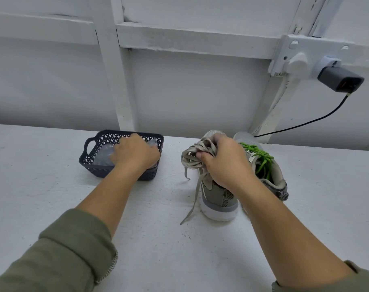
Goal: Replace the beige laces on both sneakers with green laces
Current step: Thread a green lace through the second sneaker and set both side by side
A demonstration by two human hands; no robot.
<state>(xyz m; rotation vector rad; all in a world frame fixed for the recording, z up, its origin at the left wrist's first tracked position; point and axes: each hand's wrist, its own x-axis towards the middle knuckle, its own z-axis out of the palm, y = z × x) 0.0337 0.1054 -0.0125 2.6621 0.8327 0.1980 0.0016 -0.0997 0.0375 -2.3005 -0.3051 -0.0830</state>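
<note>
Beyond sleeve (362,280), right hand (225,163) clutches beige laces (193,153) above sneaker (219,197); left hand (135,152) grip unclear.

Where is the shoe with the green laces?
The green-laced sneaker stands on the right side of the white table in the head view, beside the other sneaker, partly behind the right hand gripping beige laces.

We can read no words, numbers or brand names anywhere in this view. The near sneaker (218,192) bears a pale curved stripe on its side without letters, and the charger (340,80) at far right shows only an orange spot.
</note>
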